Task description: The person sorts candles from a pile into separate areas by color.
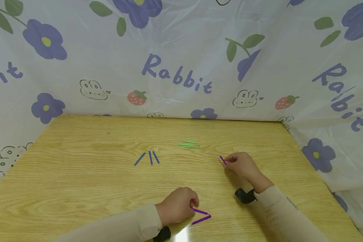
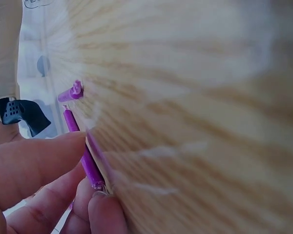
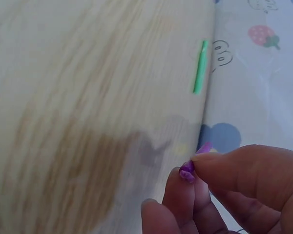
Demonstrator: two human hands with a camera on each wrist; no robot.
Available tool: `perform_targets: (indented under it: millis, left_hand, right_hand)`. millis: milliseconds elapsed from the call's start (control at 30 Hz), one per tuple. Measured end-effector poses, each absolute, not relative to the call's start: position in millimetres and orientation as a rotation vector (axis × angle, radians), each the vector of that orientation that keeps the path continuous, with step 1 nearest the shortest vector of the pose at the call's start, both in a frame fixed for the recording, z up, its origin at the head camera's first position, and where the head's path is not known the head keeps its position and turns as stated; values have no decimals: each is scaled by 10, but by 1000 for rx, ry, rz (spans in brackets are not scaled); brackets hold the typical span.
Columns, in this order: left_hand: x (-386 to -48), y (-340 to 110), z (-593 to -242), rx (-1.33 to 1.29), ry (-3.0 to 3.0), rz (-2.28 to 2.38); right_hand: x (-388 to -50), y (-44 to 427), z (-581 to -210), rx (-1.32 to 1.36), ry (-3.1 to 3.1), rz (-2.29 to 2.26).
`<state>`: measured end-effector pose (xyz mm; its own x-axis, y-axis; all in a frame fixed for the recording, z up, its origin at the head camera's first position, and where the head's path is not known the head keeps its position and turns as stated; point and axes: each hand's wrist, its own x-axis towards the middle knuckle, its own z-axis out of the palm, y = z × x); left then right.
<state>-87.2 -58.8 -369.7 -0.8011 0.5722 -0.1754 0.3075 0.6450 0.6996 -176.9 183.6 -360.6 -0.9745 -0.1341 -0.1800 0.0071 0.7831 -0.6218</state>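
Note:
Close to the table's near edge, my left hand (image 1: 179, 205) pinches one end of a thin purple stick (image 2: 91, 170). The stick's other end meets a second purple stick (image 1: 201, 220) on the tabletop, so the two form a sideways V. Farther right, my right hand (image 1: 241, 164) holds a third purple stick (image 1: 222, 160) between thumb and fingers. In the right wrist view that purple stick (image 3: 187, 171) points away from the camera, its near end looking rough. The fingertips hide part of both held sticks.
Several thin blue sticks (image 1: 150, 158) lie left of centre on the wooden table (image 1: 78, 181). Several green sticks (image 1: 189, 145) lie farther back. A printed cloth (image 1: 181, 40) hangs behind the table and along its sides. Black wrist straps (image 1: 245, 196) show below the sleeves.

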Motion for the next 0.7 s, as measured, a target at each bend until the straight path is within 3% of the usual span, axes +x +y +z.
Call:
perform_targets:
  millis: [700]
  left_hand:
    - [-880, -576, -3681, 705, 2478, 897]
  right_hand:
    - [-1932, 1949, -3644, -36, 2688, -1042]
